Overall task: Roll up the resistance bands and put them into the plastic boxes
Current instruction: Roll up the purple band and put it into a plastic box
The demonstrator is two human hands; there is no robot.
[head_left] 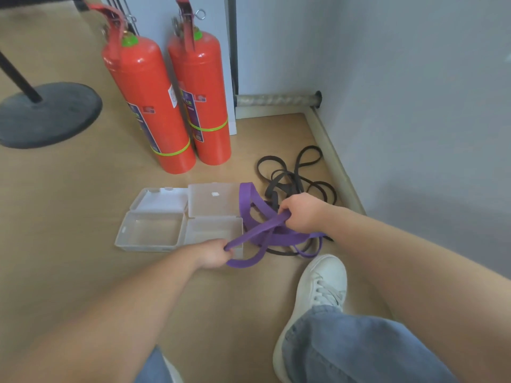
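I have both hands pinching the purple band point(272, 229): left hand point(213, 254) at one end, right hand point(302, 214) farther along, stretching it straight for rolling. Two open boxes point(149, 233) wait just left; the black band point(296, 178) lies on the floor beyond.

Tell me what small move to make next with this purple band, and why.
Probably begin folding the end in your left hand over on itself to start the roll. The right hand grips the purple resistance band too, it lies loose and looped, and the plastic boxes are open.
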